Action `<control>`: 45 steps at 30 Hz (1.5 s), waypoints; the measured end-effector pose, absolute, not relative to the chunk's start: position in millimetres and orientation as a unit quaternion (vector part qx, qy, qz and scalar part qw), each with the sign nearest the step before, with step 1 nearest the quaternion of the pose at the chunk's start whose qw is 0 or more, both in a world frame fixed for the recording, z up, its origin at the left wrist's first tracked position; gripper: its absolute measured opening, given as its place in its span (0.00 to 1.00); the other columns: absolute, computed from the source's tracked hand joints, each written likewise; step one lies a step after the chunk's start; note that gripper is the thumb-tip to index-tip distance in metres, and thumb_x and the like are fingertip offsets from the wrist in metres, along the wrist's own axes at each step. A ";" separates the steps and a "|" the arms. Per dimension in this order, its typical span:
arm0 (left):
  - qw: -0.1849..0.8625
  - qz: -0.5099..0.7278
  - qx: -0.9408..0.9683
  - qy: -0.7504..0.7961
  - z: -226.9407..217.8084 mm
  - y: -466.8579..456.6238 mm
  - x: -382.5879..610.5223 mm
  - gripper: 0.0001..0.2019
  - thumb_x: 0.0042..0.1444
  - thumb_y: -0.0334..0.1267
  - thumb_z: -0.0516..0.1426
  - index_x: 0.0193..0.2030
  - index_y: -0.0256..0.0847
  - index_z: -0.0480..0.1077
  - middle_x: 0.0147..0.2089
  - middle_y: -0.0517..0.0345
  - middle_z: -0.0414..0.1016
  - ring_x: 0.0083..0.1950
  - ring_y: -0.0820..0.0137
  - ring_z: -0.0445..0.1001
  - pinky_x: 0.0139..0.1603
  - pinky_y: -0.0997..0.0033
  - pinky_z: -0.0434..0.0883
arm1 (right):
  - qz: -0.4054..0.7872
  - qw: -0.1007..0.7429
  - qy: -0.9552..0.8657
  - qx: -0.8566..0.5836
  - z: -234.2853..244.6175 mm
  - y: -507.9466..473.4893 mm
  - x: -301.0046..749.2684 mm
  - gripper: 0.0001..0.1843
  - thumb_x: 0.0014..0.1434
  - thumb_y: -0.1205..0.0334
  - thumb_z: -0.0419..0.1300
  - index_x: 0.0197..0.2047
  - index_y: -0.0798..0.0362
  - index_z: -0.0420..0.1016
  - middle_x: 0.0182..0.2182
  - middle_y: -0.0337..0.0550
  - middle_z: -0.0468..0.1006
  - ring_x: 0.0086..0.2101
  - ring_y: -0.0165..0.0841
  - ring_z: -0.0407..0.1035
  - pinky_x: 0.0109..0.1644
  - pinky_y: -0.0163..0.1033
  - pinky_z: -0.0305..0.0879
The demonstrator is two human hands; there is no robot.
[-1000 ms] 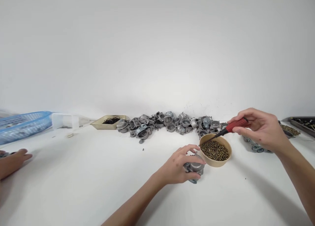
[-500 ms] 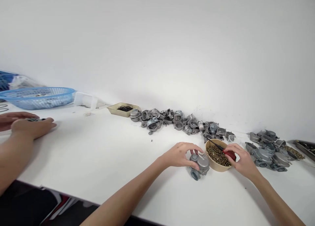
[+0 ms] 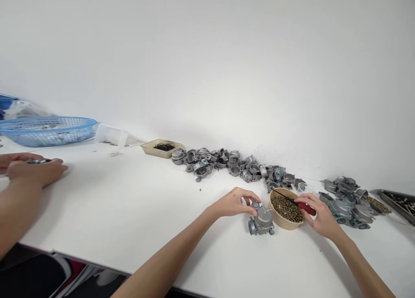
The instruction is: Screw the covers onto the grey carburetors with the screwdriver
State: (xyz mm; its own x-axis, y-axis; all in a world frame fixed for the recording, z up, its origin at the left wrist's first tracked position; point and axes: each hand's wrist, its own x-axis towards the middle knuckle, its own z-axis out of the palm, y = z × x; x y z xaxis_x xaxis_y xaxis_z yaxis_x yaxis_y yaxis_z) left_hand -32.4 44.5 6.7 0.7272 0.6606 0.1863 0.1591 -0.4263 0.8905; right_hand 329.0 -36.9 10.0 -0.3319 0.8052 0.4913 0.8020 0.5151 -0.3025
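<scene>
My left hand (image 3: pixel 239 203) has its thumb and fingers curled round the upper left side of a grey metal carburetor (image 3: pixel 264 219) on the white table. The carburetor's round port points left. In my right hand (image 3: pixel 319 216) is a screwdriver (image 3: pixel 306 207) with a red handle, its dark shaft lying across the top of a round cardboard tub (image 3: pixel 285 223). Brass-coloured screws (image 3: pixel 287 208) fill much of this tub, which stands just right of the carburetor. The screwdriver's tip is near the tub's far left rim.
Carburetor parts (image 3: pixel 227 161) lie heaped along the wall, with another group of carburetors (image 3: pixel 348 207) at right. A tray of black rings (image 3: pixel 149 149), a blue basket (image 3: pixel 58 136) and a dark tray (image 3: pixel 398 205) stand further out. At left, a co-worker's hands (image 3: pixel 35 172) hold a small part.
The carburetor has turned, its port swinging from the front towards the left. My left fingers have shifted to its upper left side. The screwdriver stays over the tub, and the view has shifted slightly.
</scene>
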 end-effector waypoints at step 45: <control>0.231 0.107 0.911 0.324 -15.9 31.5 -13.0 0.10 0.66 0.46 0.58 0.37 0.47 0.78 0.34 0.60 0.80 0.43 0.60 0.76 0.48 0.66 0.67 | -0.212 0.273 -0.478 -0.808 94.6 -119.9 545.6 0.27 0.50 0.39 0.66 0.46 0.49 0.84 0.33 0.61 0.83 0.37 0.64 0.78 0.37 0.60 0.69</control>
State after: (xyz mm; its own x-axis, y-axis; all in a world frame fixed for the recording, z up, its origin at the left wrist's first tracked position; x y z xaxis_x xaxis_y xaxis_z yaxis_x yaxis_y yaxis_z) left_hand -13.0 31.5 -15.9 0.7675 0.6395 0.0451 0.5405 -0.6833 0.4909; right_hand 545.6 -119.9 94.6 0.4528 0.6568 0.6030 0.8879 -0.3939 -0.2376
